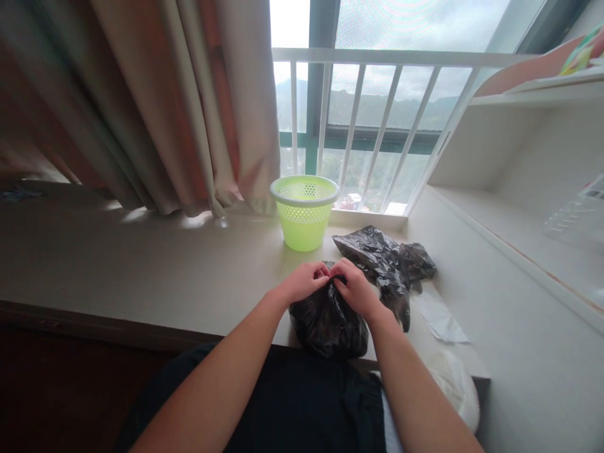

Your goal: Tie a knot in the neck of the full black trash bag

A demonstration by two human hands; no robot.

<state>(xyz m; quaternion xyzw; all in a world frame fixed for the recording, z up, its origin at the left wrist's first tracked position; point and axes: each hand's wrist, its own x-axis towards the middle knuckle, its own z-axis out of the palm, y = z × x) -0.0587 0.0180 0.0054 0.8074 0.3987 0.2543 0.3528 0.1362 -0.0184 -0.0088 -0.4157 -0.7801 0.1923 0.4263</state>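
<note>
Both hands (pixel 330 283) pinch bag (pixel 328 324) — closed.

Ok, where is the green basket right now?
In the head view the green basket stands upright on the sill, centre frame, just right of the curtain, beyond both hands and the bag they pinch.

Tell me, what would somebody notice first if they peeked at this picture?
Probably the two hands meeting in the middle: the left hand and right hand pinch the gathered top of a full black plastic bag at the near edge of the pale counter. Just behind sits a bright green basket by the window railing, and more crumpled black plastic lies to the right.
</note>
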